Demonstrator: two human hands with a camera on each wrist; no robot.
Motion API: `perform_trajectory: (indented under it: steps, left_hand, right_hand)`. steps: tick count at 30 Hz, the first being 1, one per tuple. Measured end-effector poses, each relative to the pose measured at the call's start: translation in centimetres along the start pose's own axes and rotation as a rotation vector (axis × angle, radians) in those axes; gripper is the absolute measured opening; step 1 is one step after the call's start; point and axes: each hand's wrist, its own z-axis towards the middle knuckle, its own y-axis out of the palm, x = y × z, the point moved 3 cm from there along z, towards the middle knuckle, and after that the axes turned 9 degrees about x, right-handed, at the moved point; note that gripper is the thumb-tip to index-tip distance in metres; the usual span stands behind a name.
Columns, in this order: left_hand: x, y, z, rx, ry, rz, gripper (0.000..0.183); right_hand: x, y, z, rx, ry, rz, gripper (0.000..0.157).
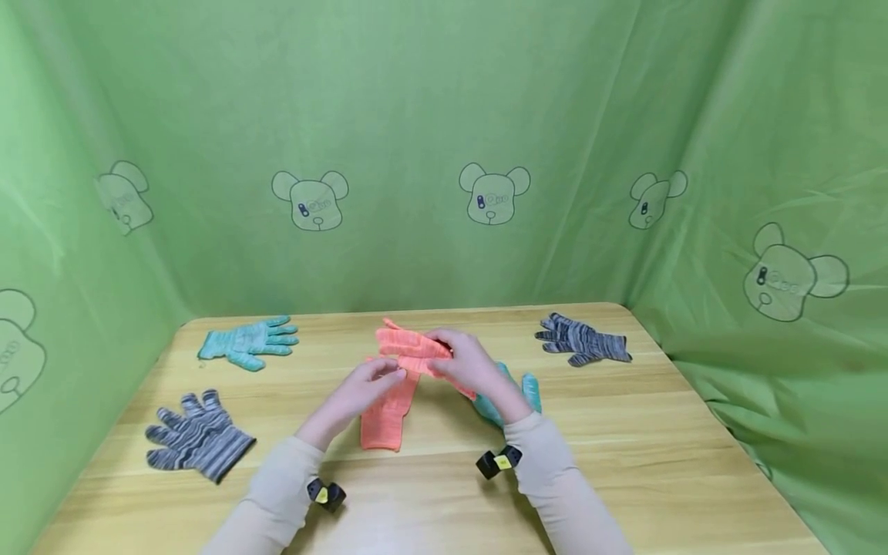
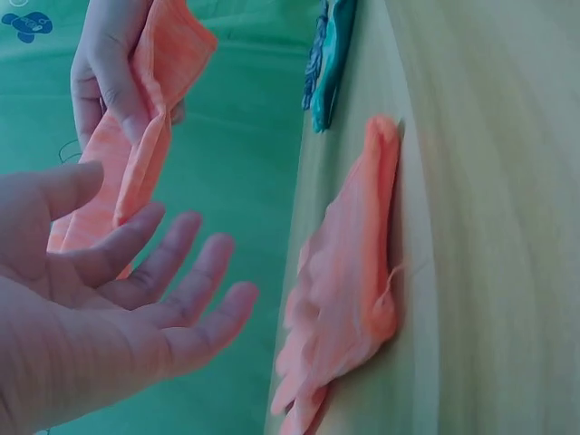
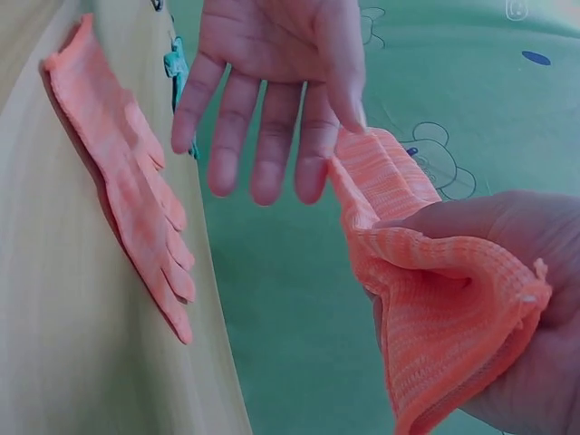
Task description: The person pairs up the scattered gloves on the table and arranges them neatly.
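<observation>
Coral glove point(image 1: 412, 344) is being held above the table point(image 1: 638, 462) by the right hand point(image 1: 470, 361), pinched between the thumb and the fingers. Its cuff is being turned toward the right wrist, and its long axis is slanting past those fingertips toward the left hand point(image 1: 362, 391). The left fingers are being held loosely spread beside its far end; whether it is being touched by them cannot be told. Below the left fingers, a second coral glove point(image 1: 383, 424) is lying, its cuff being pointed toward the person. To the right of the right fingers, a teal glove point(image 1: 531, 391) is being partly covered. Beyond all the fingers, animal-head drawings point(image 1: 489, 212) are being borne by the green cloth point(image 1: 402, 100), their lettering too small to read.
</observation>
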Motion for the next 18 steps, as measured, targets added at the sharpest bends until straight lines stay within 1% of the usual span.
perform_trajectory:
  steps: [3,4,6,13,15,18]
  left_hand:
    - [0.0,0.1,0.1,0.017,-0.032,-0.076,0.040]
    - [0.0,0.1,0.1,0.023,-0.031,-0.094,0.039]
    - [0.1,0.1,0.1,0.052,-0.045,-0.126,0.036]
    - [0.1,0.0,0.3,0.168,-0.052,-0.147,0.030]
    - [0.1,-0.1,0.3,0.186,-0.058,-0.156,0.029]
    - [0.3,-0.3,0.3,0.203,-0.066,-0.164,0.028]
  right_hand:
    - [0.0,0.3,0.0,0.006,0.001,0.000,0.034]
    - [0.0,0.4,0.0,0.009,0.002,0.001,0.034]
    - [0.0,0.6,0.0,0.009,0.011,0.006,0.035]
    - [-0.2,1.3,0.0,0.003,0.024,0.006,0.033]
    - [-0.2,1.5,-0.1,0.003,0.032,0.007,0.033]
    - [-0.4,1.7,-0.1,0.010,0.021,0.012,0.033]
